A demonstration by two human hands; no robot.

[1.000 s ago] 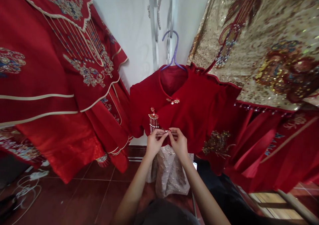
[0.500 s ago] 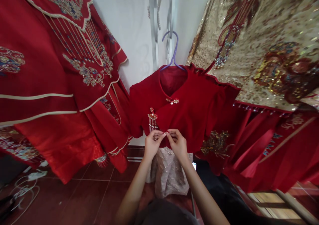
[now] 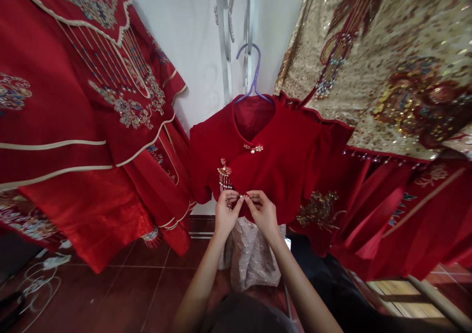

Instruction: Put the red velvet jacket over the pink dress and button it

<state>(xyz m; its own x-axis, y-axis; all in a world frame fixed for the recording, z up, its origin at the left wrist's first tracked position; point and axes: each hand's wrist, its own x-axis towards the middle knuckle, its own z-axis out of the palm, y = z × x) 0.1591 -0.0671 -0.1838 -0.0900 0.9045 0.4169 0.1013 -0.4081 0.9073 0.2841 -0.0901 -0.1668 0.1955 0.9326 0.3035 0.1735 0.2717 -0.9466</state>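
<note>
Hands [image 3: 226,213] [image 3: 262,212] pinch a fastener [image 3: 244,196] on a red top [image 3: 282,168] (blue marks [image 3: 407,196] illegible).

We see a dim, even indoor light, its source out of view; the pale wall [image 3: 195,43] is brightest towards the top, while the floor [image 3: 155,284] sinks into brownish shadow. Sharp glints scatter over the gold sequined garment [image 3: 354,87], and a soft sheen lies on the satin skirt [image 3: 92,215]. At lower right, black fabric [image 3: 320,274] loses nearly all detail. Wide-angle stretch makes the outer garments lean and smear towards the edges. We find the middle clearer, though the beaded clasp [image 3: 244,196] is too small to read crisply.
</note>
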